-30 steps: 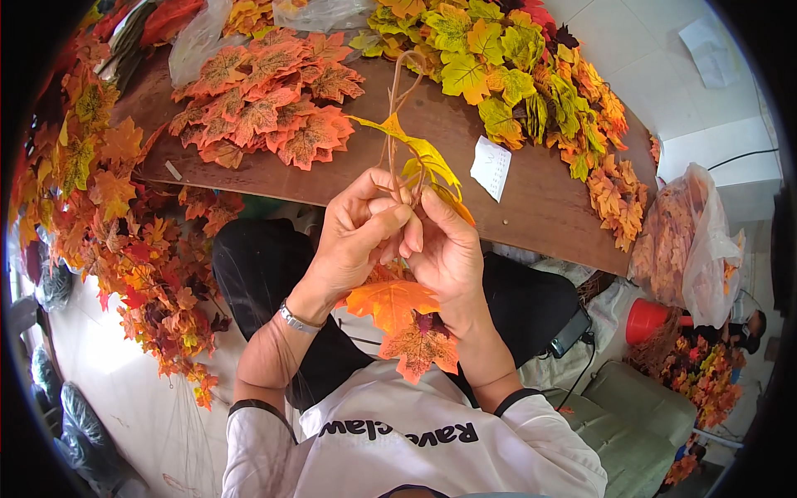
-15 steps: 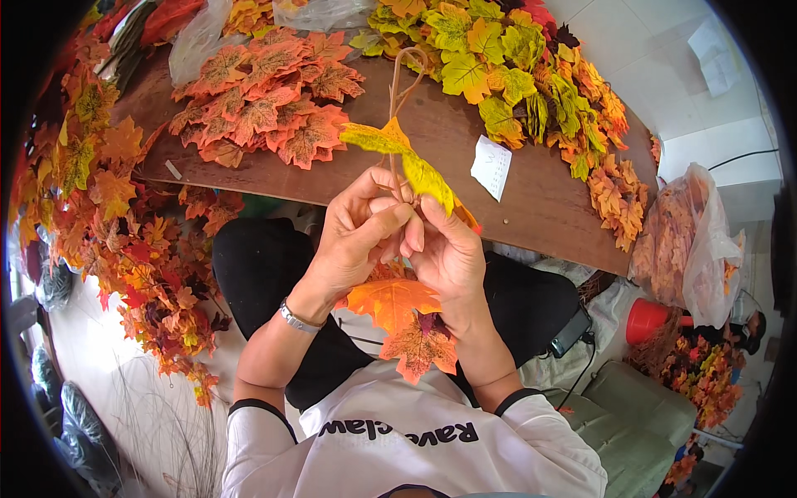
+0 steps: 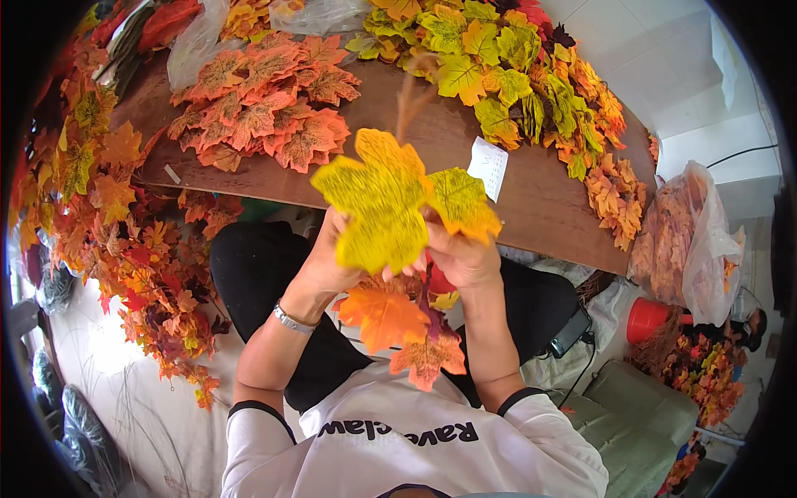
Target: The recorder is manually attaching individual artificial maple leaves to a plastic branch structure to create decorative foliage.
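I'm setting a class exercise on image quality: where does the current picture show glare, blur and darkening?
Head view: glare whitens the pale floor at left; head view: the brown stem above the yellow-green leaf looks blurred; head view: the fisheye picture's corners are black.

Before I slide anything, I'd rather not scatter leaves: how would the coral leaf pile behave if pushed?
The coral leaf pile would probably spread, since its leaves overlap in layers. It looks light for its size: the leaves seem thin. Some might slip off, as the nearest lie close to the table's front edge.
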{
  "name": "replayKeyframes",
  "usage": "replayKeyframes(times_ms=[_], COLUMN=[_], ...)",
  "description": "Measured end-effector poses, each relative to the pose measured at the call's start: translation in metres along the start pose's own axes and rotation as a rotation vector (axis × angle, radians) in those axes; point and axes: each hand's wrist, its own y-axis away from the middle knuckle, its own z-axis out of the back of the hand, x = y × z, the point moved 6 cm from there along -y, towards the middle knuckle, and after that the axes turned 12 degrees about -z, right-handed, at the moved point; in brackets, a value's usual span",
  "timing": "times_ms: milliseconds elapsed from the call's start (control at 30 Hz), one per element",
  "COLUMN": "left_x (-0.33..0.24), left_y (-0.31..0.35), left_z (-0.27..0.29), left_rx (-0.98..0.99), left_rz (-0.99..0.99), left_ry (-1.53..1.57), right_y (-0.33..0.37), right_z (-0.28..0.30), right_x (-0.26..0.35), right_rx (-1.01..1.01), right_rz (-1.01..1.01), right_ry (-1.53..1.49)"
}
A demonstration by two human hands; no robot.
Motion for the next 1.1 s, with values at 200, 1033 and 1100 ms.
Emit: replayKeyframes(times_ms=[200, 1033, 1100], left_x=[-0.026, -0.007, -0.006], left_y=[-0.004, -0.017, -0.017], left_z=[-0.018, -0.011, -0.012], left_rx=[0.004, -0.161, -0.133], left_rz=[-0.101, -0.123, -0.099], left_ry=[-0.473, -0.391, -0.454], right_y=[0.010, 0.050, 0.039], right_z=[0.051, -0.016, -0.023], right_x=[-0.020, 0.063, 0.052], right_rx=[-0.283, -0.553, -0.512], right_rz=[0.008, 0.622, 0.556], right_ry=[0.214, 1.054, 1.169])
